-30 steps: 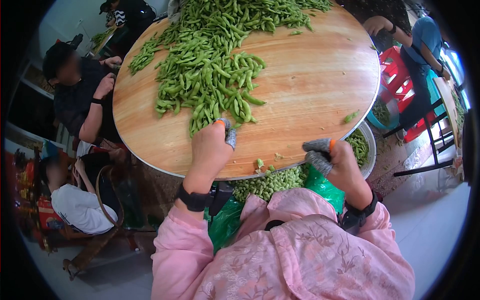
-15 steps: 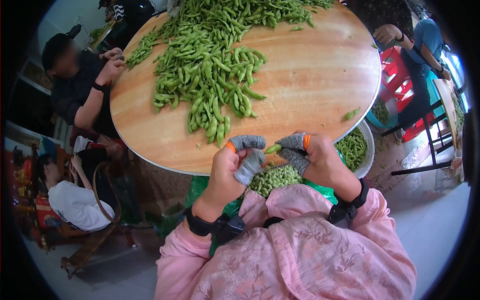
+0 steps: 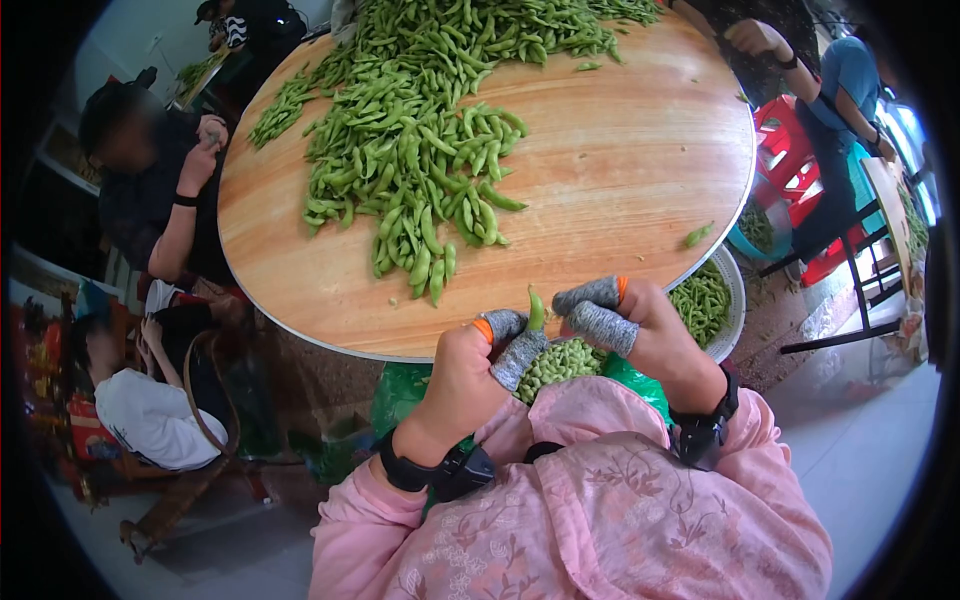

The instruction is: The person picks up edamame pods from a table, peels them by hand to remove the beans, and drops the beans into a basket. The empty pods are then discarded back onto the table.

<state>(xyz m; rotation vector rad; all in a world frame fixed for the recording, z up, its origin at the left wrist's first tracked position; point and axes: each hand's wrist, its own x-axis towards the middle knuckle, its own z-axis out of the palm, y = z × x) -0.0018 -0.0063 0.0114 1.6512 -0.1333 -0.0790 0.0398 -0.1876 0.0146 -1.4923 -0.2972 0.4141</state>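
Note:
My left hand [image 3: 475, 365] pinches a green soybean pod [image 3: 536, 310], which stands upright from between thumb and forefinger. Just right of the pod is my right hand [image 3: 640, 325], its thumb and forefinger drawn together; whatever may be between them is hidden. Grey knitted sleeves cover these fingers on both hands, with orange bands at their ends. Below the hands, shelled beans [image 3: 562, 366] lie in a heap within green plastic [image 3: 400, 390] at my lap. A large pile of pods [image 3: 410, 150] covers the far and left-middle part of the round wooden table [image 3: 620, 150].
A white basket [image 3: 738, 300] of pods stands right of my right arm, below the table edge. One loose pod [image 3: 698, 235] lies near that edge. People sit at the left and far right. Red stools [image 3: 785, 150] and a teal basin [image 3: 760, 240] are to the right.
The pod, earlier at my right fingertips and pointing sideways, is now upright in my left fingers. My right hand has shifted slightly right and down. A person at the left has raised their hands.

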